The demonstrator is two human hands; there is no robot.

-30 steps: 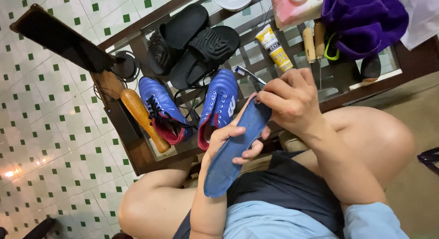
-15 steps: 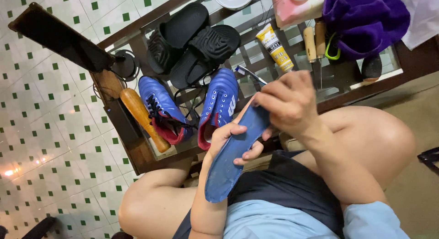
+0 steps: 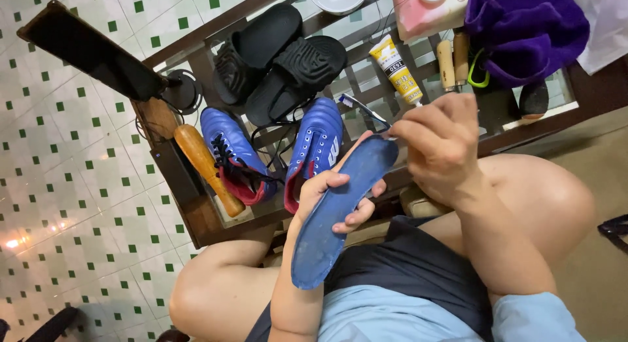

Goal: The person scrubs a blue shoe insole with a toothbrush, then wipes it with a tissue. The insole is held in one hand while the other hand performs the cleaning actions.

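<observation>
Left hand: the left hand (image 3: 333, 204) grips a blue insole (image 3: 340, 211) from beneath, fingers curled over its edges, holding it tilted above the lap.
Right hand: the right hand (image 3: 438, 149) is clenched around a toothbrush (image 3: 364, 111), its bristle head at the insole's toe end, at about 12 o'clock on the insole.
Change: compared with a second ago, the insole sits slightly higher and the right hand has shifted along the toe; the brushing looks to be under way at that end.
Desk: a glass-topped desk (image 3: 562, 113) carries a pair of blue football boots (image 3: 314, 145), with black slides (image 3: 281, 60) at 12 o'clock of them.
Also there: a yellow glue tube (image 3: 397, 70) at 1 o'clock of the boots, a wooden handle (image 3: 206, 168) at 9 o'clock, a purple cloth (image 3: 530, 28) at the far right.
Floor: green-and-white tiled floor (image 3: 72, 185).
</observation>
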